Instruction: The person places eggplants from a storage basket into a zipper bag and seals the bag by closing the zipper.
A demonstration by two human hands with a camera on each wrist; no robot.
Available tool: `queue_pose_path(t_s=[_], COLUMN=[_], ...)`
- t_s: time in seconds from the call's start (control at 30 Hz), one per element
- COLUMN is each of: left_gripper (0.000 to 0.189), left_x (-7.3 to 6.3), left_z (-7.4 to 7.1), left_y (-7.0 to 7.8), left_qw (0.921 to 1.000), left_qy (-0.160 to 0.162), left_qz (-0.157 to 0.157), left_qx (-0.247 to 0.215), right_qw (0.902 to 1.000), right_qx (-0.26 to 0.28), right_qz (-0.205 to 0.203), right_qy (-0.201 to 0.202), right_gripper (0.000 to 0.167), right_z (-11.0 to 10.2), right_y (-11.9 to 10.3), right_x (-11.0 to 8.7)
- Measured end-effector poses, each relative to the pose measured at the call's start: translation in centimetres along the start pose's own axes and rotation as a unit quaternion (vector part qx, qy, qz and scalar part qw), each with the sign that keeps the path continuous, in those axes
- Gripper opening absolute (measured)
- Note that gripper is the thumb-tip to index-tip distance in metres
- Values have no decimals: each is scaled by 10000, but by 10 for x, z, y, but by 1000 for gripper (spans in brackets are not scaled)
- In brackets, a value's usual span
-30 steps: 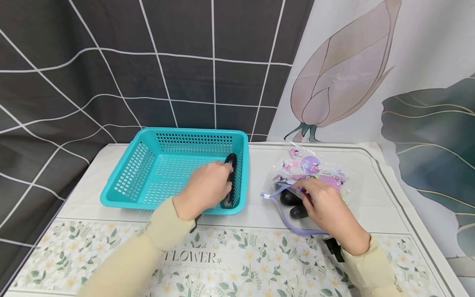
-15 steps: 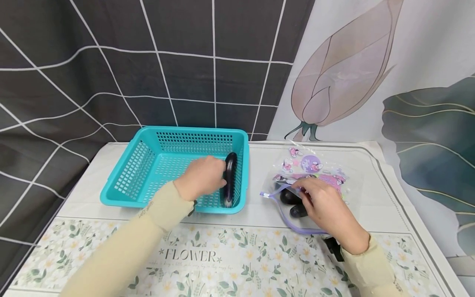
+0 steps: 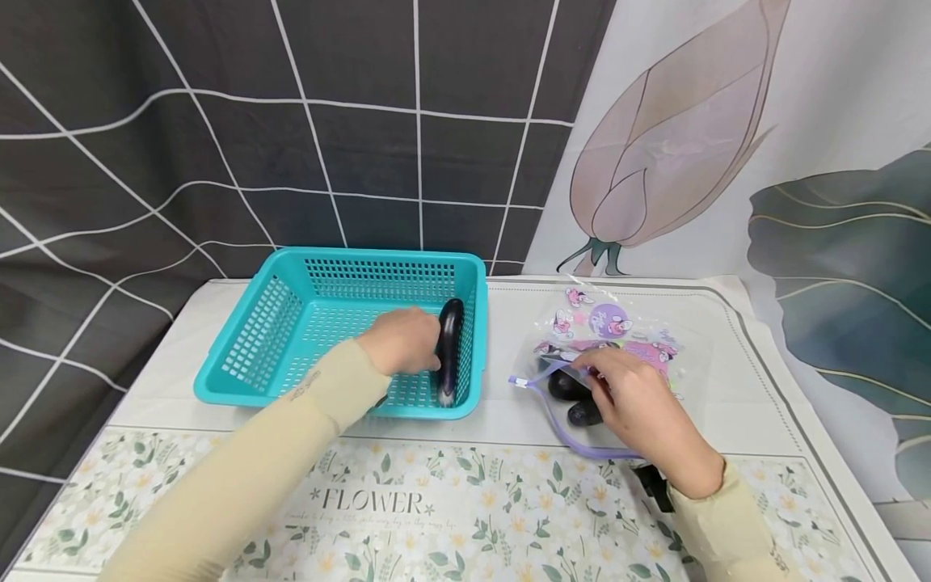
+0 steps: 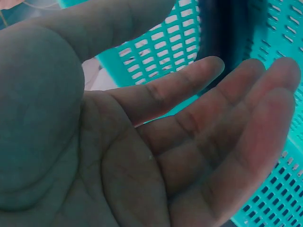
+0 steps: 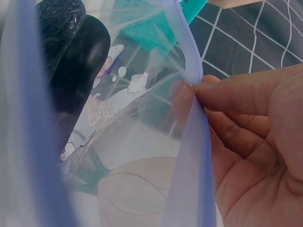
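Observation:
A dark purple eggplant (image 3: pixel 451 347) lies lengthwise along the right wall inside the turquoise plastic basket (image 3: pixel 378 255). My left hand (image 3: pixel 404 339) is inside the basket, just left of that eggplant; the left wrist view shows loosely bent fingers (image 4: pixel 227 123) around nothing. On the right, a clear zip bag (image 3: pixel 611 323) with a purple zip and pink prints lies with its mouth held apart. My right hand (image 3: pixel 631 396) pinches the bag's upper lip between thumb and forefinger. Two dark eggplants (image 5: pixel 83 61) show inside the bag, one with a wrinkled-looking surface.
Basket and bag rest on a table with a white and floral cloth (image 3: pixel 524 501), a gap between them. A dark gridded curtain (image 3: pixel 364 162) and a white flower-print curtain (image 3: pixel 676 162) hang behind. The basket's raised rim surrounds my left hand.
My left hand has let go of the eggplant in the basket and shifted slightly left of it. The right hand keeps its pinch on the bag.

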State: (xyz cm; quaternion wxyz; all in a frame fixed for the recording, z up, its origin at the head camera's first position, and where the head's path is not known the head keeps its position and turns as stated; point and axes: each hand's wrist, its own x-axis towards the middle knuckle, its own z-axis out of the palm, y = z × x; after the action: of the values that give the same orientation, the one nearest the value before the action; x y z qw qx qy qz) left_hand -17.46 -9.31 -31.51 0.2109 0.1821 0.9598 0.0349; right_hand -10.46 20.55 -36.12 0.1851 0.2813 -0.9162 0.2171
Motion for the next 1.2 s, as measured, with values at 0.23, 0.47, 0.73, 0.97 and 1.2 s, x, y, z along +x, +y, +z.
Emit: queue_pose_path(t_s=[0.23, 0.47, 0.73, 0.97, 1.2], left_gripper=[25, 31, 35, 39, 40], left_x=[9, 17, 26, 29, 30], left_z=[3, 6, 15, 20, 24], left_y=[-2, 1, 6, 7, 8], left_qw=[9994, 9979, 9969, 9969, 9967], left_qy=[-351, -644, -783, -760, -753], left_qz=[12, -32, -118, -169, -291], left_qx=[1, 32, 38, 77, 52], right_qw=[10000, 10000, 10000, 10000, 10000], right_qx=[-3, 14, 28, -33, -39], right_qz=[0, 0, 40, 34, 42], right_qy=[-2, -49, -61, -13, -22], right_gripper=[20, 20, 20, 20, 20], right_z=[0, 0, 0, 1, 1], right_y=[0, -1, -1, 0, 0], right_x=[0, 1, 1, 0, 0])
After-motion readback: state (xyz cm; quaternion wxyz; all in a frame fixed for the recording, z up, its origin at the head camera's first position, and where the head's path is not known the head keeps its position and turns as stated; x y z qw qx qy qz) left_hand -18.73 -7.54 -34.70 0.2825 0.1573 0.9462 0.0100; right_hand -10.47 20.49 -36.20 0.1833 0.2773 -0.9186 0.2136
